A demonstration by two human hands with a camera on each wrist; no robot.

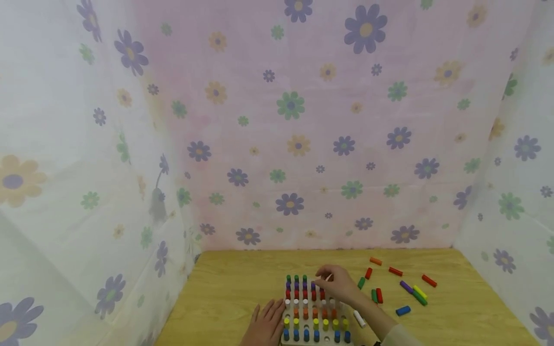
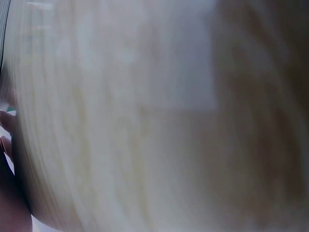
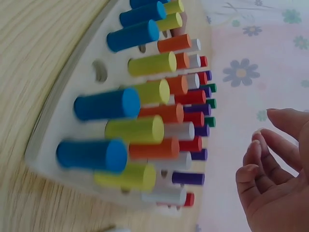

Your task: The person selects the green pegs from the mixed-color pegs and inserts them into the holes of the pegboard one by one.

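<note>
A pale pegboard (image 1: 317,341) stands at the table's front, with rows of coloured pegs upright in it. From the near side the rows run blue (image 3: 99,105), yellow (image 3: 135,129), orange (image 3: 154,147), white, red, purple (image 3: 188,178) and green. Bare holes (image 3: 100,71) show among the pegs. My left hand (image 1: 266,324) lies along the board's left edge with its fingers extended. Over the back right part, close to the purple and green pegs, hovers my right hand (image 1: 338,284). In the right wrist view its fingers are loosely bent, thumb apart, with nothing between them.
Loose pegs lie scattered on the wooden table to the right: orange (image 1: 375,261), several red (image 1: 429,280), green (image 1: 361,282), purple (image 1: 406,287), yellow (image 1: 420,292), blue (image 1: 403,310) and white (image 1: 359,318). Flowered cloth walls (image 1: 298,173) enclose the table. The left wrist view is mostly blurred.
</note>
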